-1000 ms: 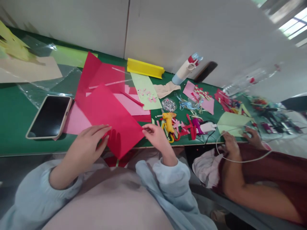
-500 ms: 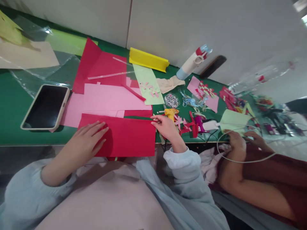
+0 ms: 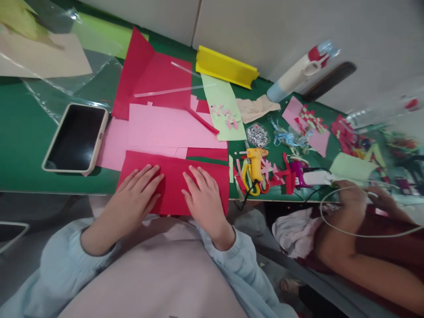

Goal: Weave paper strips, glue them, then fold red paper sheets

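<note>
Spread flat, my left hand (image 3: pixel 132 198) rests on the left part of a red sheet of paper (image 3: pixel 174 185) at the table's front edge. On the right part of the same sheet lies my right hand (image 3: pixel 207 196), its fingers stretched out. Both hands hold nothing. Just behind the sheet are pink sheets of paper (image 3: pixel 159 128) with a thin red strip (image 3: pixel 202 121) across them. Farther back stands a folded red sheet (image 3: pixel 165 75). To the right of my right hand are a yellow glue gun (image 3: pixel 255 163) and yellow-handled scissors (image 3: pixel 247 176).
A phone (image 3: pixel 76 139) lies left on the green table (image 3: pixel 20 132). A yellow folded piece (image 3: pixel 225 66), a green sheet with pink bits (image 3: pixel 221 101), a tub of beads (image 3: pixel 257 134) and a bottle (image 3: pixel 294 77) stand behind. At right, a co-worker's hands (image 3: pixel 351 194) are near a cable.
My right hand has moved left from the red sheet's right corner and now lies flat on it. The left hand stays on the sheet. The view has shifted a little.
</note>
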`<move>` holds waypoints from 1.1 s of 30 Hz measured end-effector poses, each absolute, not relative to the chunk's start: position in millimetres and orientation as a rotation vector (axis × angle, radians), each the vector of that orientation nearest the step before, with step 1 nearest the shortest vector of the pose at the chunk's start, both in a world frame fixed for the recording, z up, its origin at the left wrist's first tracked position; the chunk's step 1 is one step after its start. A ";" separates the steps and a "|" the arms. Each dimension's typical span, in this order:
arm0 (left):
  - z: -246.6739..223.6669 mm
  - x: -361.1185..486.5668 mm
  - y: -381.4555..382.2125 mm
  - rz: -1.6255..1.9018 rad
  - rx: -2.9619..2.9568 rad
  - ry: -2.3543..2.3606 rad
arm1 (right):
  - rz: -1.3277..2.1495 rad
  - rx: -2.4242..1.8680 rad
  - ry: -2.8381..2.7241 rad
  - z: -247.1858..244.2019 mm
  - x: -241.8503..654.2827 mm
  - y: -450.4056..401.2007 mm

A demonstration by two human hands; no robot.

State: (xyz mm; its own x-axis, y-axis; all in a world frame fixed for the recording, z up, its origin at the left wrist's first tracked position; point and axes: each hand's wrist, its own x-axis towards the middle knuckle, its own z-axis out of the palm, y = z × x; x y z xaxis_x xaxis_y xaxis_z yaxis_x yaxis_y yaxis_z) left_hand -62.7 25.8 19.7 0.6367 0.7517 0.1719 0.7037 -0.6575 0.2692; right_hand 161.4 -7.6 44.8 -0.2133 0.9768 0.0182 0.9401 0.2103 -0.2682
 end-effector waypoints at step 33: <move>30.3 -77.9 50.1 0.198 2.693 1.344 | 0.251 -1.856 -2.291 31.6 150.1 -13.1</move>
